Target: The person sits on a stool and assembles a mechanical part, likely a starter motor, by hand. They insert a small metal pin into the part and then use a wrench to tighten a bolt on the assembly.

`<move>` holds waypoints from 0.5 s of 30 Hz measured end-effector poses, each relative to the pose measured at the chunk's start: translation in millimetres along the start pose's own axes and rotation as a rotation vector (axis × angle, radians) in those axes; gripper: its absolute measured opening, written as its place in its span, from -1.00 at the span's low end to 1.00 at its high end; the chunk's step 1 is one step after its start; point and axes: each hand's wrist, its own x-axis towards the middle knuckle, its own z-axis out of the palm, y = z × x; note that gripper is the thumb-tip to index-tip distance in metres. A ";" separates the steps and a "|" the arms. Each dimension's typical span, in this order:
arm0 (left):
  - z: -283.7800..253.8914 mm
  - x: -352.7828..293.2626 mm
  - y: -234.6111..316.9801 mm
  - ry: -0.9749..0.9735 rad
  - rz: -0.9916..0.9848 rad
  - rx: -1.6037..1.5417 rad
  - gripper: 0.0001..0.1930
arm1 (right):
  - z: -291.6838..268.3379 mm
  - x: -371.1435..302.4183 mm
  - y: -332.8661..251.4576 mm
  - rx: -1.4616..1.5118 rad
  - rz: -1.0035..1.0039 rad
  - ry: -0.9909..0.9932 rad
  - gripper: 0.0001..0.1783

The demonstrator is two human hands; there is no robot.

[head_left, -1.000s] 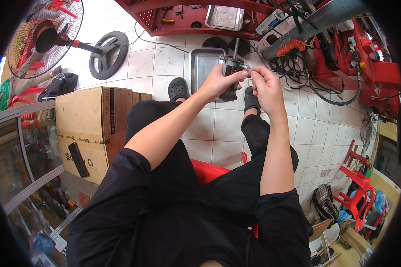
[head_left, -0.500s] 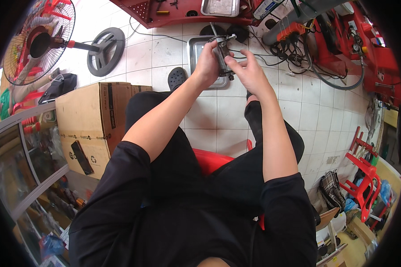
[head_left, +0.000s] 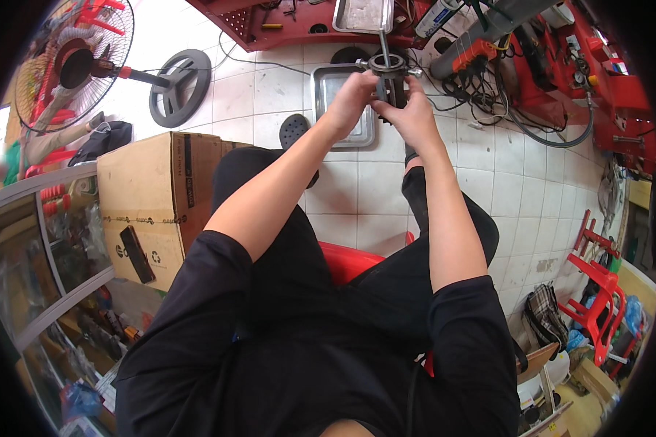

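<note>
In front of me, above the floor, I hold a dark metal cylinder assembly (head_left: 393, 73) with a ring-shaped collar, side bolts and a pale rod pointing away from me. Its exact kind I cannot make out. My left hand (head_left: 355, 102) is closed on its left side, fingertips partly hidden. My right hand (head_left: 410, 119) grips it from the right, the thumb across the near side. Behind and to the left of it, a grey metal tray (head_left: 366, 138) lies on the tiled floor.
A red workbench (head_left: 229, 18) with a second tray (head_left: 364, 20) stands ahead. Cables and an orange power strip (head_left: 476, 52) lie to the right. On the left are a standing fan (head_left: 76, 67) and a cardboard box (head_left: 138, 175) with a phone (head_left: 136, 253) on it.
The metal assembly has turned so its collar faces me more and has shifted right. Both hands have moved with it, the right hand now wrapped closer. The view has shifted slightly.
</note>
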 end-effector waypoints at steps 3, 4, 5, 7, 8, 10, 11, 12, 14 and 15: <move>2.1 -4.9 4.2 -0.051 0.092 0.251 -0.64 | -1.7 -8.2 -8.8 0.001 -0.007 0.064 -0.30; 2.6 -6.4 5.7 -0.058 0.133 0.296 -0.65 | -2.6 -9.1 -9.9 0.002 0.001 0.037 -0.34; 3.1 -8.0 7.0 -0.065 0.175 0.341 -0.65 | -4.3 -9.8 -10.3 0.002 0.008 0.011 -0.38; 3.0 -12.3 9.2 -0.076 0.256 0.432 -0.67 | -7.7 -12.0 -10.7 0.004 0.023 -0.045 -0.46; 2.5 -13.6 10.7 -0.053 0.252 0.446 -0.67 | -9.7 -12.9 -10.2 0.031 0.002 -0.045 -0.46; -2.8 -16.5 11.9 -0.002 0.237 0.470 -0.67 | -12.7 -17.6 -9.7 0.087 -0.033 -0.052 -0.48; -9.2 -15.1 13.0 -0.018 0.177 0.448 -0.64 | -16.0 -21.5 -10.1 0.141 0.000 -0.050 -0.55; -19.9 -11.5 13.7 -0.034 0.116 0.427 -0.62 | -20.0 -29.2 -16.2 0.196 0.034 -0.048 -0.62; -40.8 -2.8 3.4 0.128 -0.026 0.578 -0.64 | -25.3 -41.9 -26.5 0.314 0.101 -0.076 -0.66; -58.7 3.0 -7.3 0.179 -0.075 0.677 -0.65 | -27.5 -44.2 -29.9 0.349 0.100 -0.113 -0.63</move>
